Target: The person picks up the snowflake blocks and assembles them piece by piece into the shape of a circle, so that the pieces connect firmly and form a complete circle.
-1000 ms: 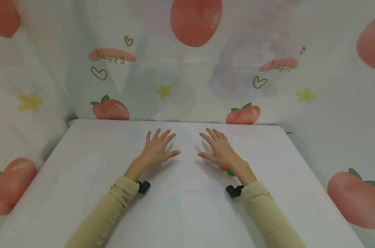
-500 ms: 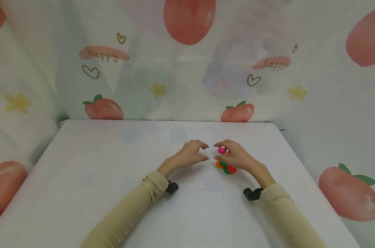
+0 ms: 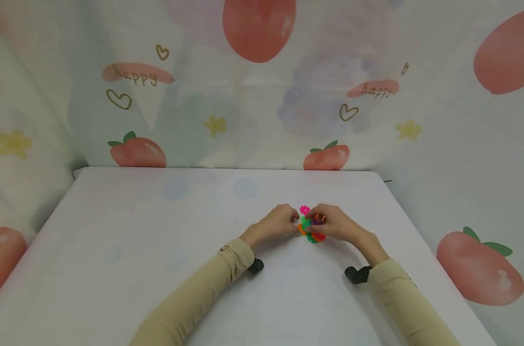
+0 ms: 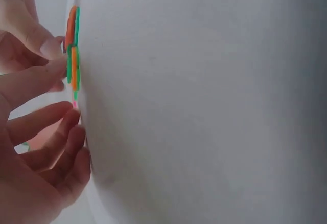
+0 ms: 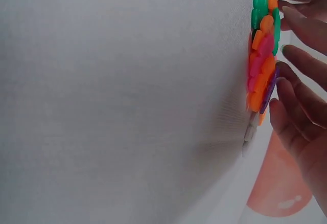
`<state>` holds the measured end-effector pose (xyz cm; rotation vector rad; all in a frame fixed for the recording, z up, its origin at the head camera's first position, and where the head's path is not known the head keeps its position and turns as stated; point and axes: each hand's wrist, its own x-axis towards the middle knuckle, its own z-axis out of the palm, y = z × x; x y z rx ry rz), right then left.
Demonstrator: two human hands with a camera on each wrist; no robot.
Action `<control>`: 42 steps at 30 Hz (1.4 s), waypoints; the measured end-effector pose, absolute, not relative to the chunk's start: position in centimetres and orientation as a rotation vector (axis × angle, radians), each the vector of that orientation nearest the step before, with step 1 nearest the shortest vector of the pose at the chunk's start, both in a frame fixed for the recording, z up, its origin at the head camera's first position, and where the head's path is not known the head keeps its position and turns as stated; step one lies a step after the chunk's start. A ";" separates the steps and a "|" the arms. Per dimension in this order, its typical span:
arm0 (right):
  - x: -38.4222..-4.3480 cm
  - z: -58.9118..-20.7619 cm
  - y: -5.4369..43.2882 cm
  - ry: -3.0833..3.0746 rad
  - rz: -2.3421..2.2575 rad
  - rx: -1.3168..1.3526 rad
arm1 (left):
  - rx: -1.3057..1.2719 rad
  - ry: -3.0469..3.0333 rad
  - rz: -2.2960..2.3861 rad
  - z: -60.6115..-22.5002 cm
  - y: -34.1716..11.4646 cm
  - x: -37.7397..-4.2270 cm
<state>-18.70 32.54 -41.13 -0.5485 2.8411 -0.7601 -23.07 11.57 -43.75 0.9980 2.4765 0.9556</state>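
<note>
Pale fabric printed with red fruit (image 3: 188,96) hangs behind and beside a worktop covered in smooth white cloth (image 3: 158,269); against such plain white, small bright things stand out easily. Right of the middle lies a low pile of flower-shaped plastic pieces (image 3: 305,222) in green, orange, pink and purple, many overlapping, probably because they are thin and flat enough to stack loosely. One bright pink flower-shaped piece (image 3: 305,210) sits at the far edge. Both hands flank the pile, presumably so neither side can slip away. On its left, the left hand (image 3: 276,222) has bent fingers, one tip seemingly against a green piece's edge; whether it pinches anything I cannot tell. Opposite, the right hand (image 3: 340,222) arches low, fingers curved, tips close to a flat purple piece (image 5: 270,91); its grip, if any, is unclear.
</note>
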 end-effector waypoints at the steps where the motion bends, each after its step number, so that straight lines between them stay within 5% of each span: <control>1: -18.8 -41.2 32.4 2.839 -0.761 -0.552 | 0.988 2.494 0.936 -43.8 11.6 -23.0; 17: -19.9 -41.9 30.9 2.804 -0.812 -0.473 | 0.838 2.486 1.155 -43.8 9.9 -23.5; 42: -22.6 -42.7 21.5 2.620 -1.491 -0.362 | 0.259 2.255 1.923 -43.9 -2.3 -23.1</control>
